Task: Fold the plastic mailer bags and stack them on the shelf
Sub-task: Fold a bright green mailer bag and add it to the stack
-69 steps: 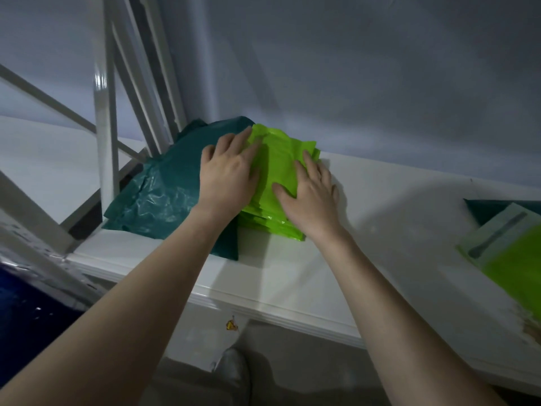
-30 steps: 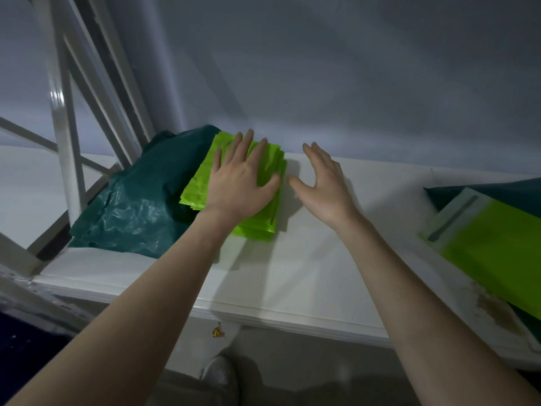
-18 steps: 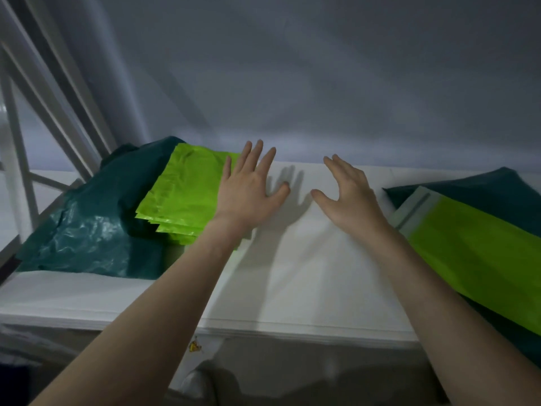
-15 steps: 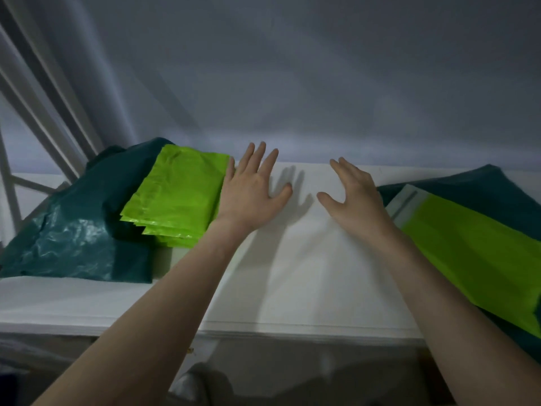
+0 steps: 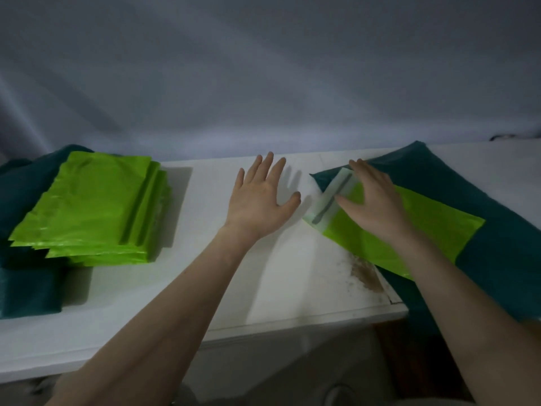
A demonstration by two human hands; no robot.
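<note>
Right hand (image 5: 373, 200) grip wide: fingers spread flat on unfolded green mailer (image 5: 409, 232), near its white flap (image 5: 330, 197). Left hand (image 5: 259, 200) grip wide too, holding nothing, palm down over bare shelf (image 5: 205, 288) just left of flap; contact with surface unclear. Unfolded mailer lies on dark teal bags (image 5: 497, 230). Folded green stack (image 5: 87, 206) well left of both hands, on another teal bag (image 5: 26, 282), cut off at frame edge. White shelf, brown stain (image 5: 366, 273) near front edge. Grey wall (image 5: 263, 68) behind; light dim.

Dim, bluish light; soft shadows; slight blur; wide-angle edge distortion.
</note>
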